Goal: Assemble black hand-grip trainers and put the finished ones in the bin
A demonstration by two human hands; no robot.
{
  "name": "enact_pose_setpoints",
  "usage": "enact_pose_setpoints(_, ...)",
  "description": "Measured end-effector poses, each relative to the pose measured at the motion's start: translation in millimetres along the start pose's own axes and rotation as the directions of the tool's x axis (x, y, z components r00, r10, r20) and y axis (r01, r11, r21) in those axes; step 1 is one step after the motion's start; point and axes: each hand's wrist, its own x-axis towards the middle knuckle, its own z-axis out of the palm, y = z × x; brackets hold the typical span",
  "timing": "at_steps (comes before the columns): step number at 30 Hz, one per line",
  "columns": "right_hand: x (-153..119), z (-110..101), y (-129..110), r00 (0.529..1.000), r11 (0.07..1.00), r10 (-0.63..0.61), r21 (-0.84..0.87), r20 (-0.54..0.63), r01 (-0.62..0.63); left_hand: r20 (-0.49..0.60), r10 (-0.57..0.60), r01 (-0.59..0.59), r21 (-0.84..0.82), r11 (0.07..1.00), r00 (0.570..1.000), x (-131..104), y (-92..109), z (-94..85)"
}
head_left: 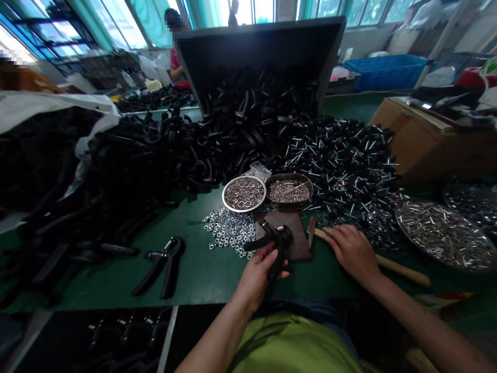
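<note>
My left hand [256,274] is closed round the handle of a black hand grip strengthener [285,241], which has a metal spring and hangs over a brown metal plate [303,239]. My right hand [355,255] lies over the wooden handle of a hammer [404,270], its fingers round it close to the head; the palm side is hidden. A second grip strengthener [167,267] rests on the green table to the left. Silvery nuts [229,228] are spread beside the plate. Behind it stand a round dish [224,199] of rings and an oval tin [289,206] of small metal parts.
A tipped grey bin [330,57] spills black handles [248,129] across the back. Black-headed bolts [345,166] are heaped at right, near a tray [446,264] of metal pins and a cardboard box [423,140]. A white bag [50,106] stands left. People are in the background.
</note>
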Motion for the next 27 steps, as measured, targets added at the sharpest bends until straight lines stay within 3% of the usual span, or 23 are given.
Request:
enact_pose_setpoints(2, 36, -5, -4, 1.0, 0.999, -0.023, 0.043, -0.017, 0.023, -0.003, -0.024, 0.023, -0.096, 0.995, 1.0, -5, -6, 7.9)
enact_pose_setpoints(4, 79, -8, -8, 1.0, 0.999, -0.008, 0.047, 0.029, 0.007, 0.008, -0.007, 0.007, -0.084, 0.996, 1.0, -13, -9, 12.2)
enact_pose_setpoints(7, 140, -3, -12, 0.967, 0.995, 0.074, -0.079, 0.242, -0.057, 0.029, 0.04, -0.042, 0.055, 0.998, 0.999, -26, -4, 11.7)
enact_pose_setpoints(10, 180, 10, -13, 0.934, 0.991, 0.105, -0.117, 0.341, -0.069, 0.053, 0.16, -0.169, 0.286, 0.943, 0.986, -27, 16, 5.9)
enact_pose_setpoints(13, 194, 21, -15, 0.915, 0.989, 0.117, -0.126, 0.387, -0.074, 0.091, 0.404, -0.378, 0.583, 0.72, 0.91, -6, 43, 0.2)
enact_pose_setpoints(16, 192, 24, -14, 0.903, 0.989, 0.12, -0.128, 0.414, -0.073, 0.212, 0.57, -0.445, 0.842, 0.305, 0.794, 37, 71, 3.4)
enact_pose_setpoints(18, 188, 22, -12, 0.9, 0.99, 0.113, -0.123, 0.42, -0.067, 0.319, 0.555, -0.403, 0.915, 0.031, 0.768, 70, 87, 13.8)
enact_pose_setpoints(20, 185, 20, -10, 0.9, 0.991, 0.104, -0.115, 0.423, -0.061, 0.371, 0.464, -0.324, 0.929, -0.18, 0.804, 101, 100, 29.3)
enact_pose_setpoints(21, 184, 19, -9, 0.899, 0.992, 0.1, -0.11, 0.426, -0.058, 0.374, 0.396, -0.293, 0.922, -0.251, 0.839, 114, 106, 37.8)
enact_pose_setpoints(23, 185, 18, -9, 0.896, 0.993, 0.094, -0.101, 0.435, -0.056, 0.381, 0.3, -0.294, 0.909, -0.297, 0.875, 135, 117, 53.6)
enact_pose_setpoints(27, 190, 19, -13, 0.894, 0.993, 0.109, -0.098, 0.435, -0.073, 0.394, 0.193, -0.324, 0.893, -0.313, 0.899, 160, 128, 71.4)
